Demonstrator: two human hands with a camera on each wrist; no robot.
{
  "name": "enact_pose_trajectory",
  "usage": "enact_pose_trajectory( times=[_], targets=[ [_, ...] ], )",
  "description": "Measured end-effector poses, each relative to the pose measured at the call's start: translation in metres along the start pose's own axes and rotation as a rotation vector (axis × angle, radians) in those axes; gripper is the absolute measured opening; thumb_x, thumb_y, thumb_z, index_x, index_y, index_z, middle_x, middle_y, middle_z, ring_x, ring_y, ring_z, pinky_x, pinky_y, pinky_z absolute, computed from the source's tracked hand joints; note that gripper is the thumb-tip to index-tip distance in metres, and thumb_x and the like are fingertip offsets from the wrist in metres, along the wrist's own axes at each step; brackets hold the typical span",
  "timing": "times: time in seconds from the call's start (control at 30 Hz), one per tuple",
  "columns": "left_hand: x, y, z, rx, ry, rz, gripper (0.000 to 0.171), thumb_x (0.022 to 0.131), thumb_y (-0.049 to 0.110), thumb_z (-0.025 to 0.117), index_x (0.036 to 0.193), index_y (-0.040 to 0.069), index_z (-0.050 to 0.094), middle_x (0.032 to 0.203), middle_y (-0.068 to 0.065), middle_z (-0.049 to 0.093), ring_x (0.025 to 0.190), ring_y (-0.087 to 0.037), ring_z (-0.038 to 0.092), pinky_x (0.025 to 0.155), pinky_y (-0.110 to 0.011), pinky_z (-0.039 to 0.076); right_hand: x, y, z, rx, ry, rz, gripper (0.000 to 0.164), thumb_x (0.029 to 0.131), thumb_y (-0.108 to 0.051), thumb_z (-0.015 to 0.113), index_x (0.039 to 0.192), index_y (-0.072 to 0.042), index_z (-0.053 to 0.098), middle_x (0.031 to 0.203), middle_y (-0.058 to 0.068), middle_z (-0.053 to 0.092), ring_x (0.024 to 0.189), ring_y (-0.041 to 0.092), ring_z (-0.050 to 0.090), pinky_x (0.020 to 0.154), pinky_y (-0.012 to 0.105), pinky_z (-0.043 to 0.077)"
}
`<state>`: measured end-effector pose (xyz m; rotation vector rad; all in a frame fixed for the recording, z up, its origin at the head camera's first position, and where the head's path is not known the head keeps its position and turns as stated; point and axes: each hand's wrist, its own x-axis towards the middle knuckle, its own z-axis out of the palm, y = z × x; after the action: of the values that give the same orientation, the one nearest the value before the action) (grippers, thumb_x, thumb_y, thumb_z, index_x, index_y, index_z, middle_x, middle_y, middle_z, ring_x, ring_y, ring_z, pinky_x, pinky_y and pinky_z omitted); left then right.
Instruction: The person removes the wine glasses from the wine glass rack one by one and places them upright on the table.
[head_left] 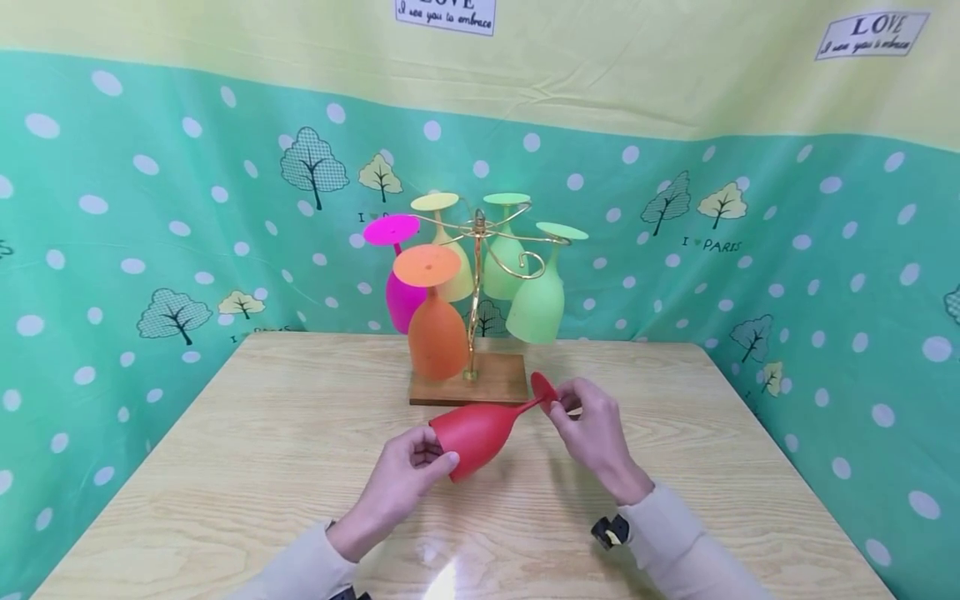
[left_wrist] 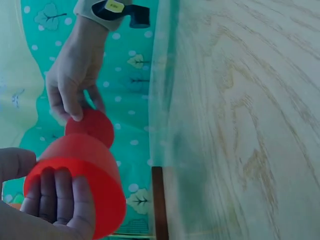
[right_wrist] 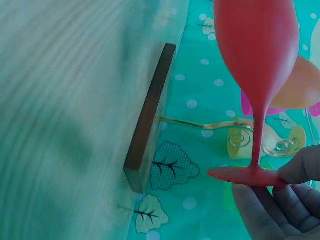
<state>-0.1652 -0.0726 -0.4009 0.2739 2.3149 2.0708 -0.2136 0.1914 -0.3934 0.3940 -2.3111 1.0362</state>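
Note:
A red wine glass (head_left: 476, 435) is held tilted between both hands above the table, in front of the rack. My left hand (head_left: 405, 475) grips the bowl at its rim; in the left wrist view several of its fingers (left_wrist: 62, 195) reach inside the mouth, with the thumb outside. The right hand (head_left: 592, 429) pinches the edge of the round foot (right_wrist: 245, 175) between thumb and fingers. Behind, a gold wire rack (head_left: 477, 292) on a brown wooden base (head_left: 498, 379) carries glasses hung upside down: orange (head_left: 437, 337), magenta (head_left: 405, 296), yellow (head_left: 459, 279) and two green ones, including a right-hand one (head_left: 536, 308).
The pale wood table (head_left: 300, 433) runs back to a teal dotted curtain (head_left: 247, 208) that also hangs along both sides. A curled gold arm (head_left: 525, 271) of the rack faces forward between the orange glass and the right-hand green one.

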Motion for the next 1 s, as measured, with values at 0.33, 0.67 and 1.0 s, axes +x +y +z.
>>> enact_pose_trajectory(
  times=[0.33,0.67,1.0],
  targets=[
    [-0.008,0.012,-0.009,0.05,0.015,0.032,0.01,0.082,0.001,0.07,0.088,0.0,0.061,0.082,-0.01,0.063,0.075,-0.021,0.062,0.071,-0.025,0.055,-0.008,-0.005,0.006,0.126,-0.065,0.117,0.015,0.079,0.003,0.066,0.09,-0.008,0.065,0.077,-0.002,0.061,0.07,0.013,0.059,0.059,0.024,0.054],
    [-0.017,0.024,-0.034,0.225,-0.002,0.105,0.011,0.081,0.0,0.071,0.085,0.002,0.062,0.079,-0.007,0.062,0.072,-0.018,0.062,0.067,-0.025,0.055,-0.006,-0.005,0.007,0.207,-0.137,0.147,0.004,0.091,-0.014,0.064,0.093,-0.012,0.065,0.081,-0.002,0.063,0.071,0.013,0.061,0.062,0.027,0.054],
    [-0.018,0.042,-0.068,0.474,0.031,0.097,0.011,0.08,-0.001,0.069,0.081,0.005,0.06,0.078,-0.004,0.061,0.069,-0.016,0.059,0.064,-0.023,0.054,0.016,0.015,0.019,0.195,-0.227,0.332,0.011,0.09,-0.018,0.064,0.095,-0.009,0.065,0.08,0.004,0.063,0.071,0.02,0.062,0.062,0.032,0.051]
  ],
)
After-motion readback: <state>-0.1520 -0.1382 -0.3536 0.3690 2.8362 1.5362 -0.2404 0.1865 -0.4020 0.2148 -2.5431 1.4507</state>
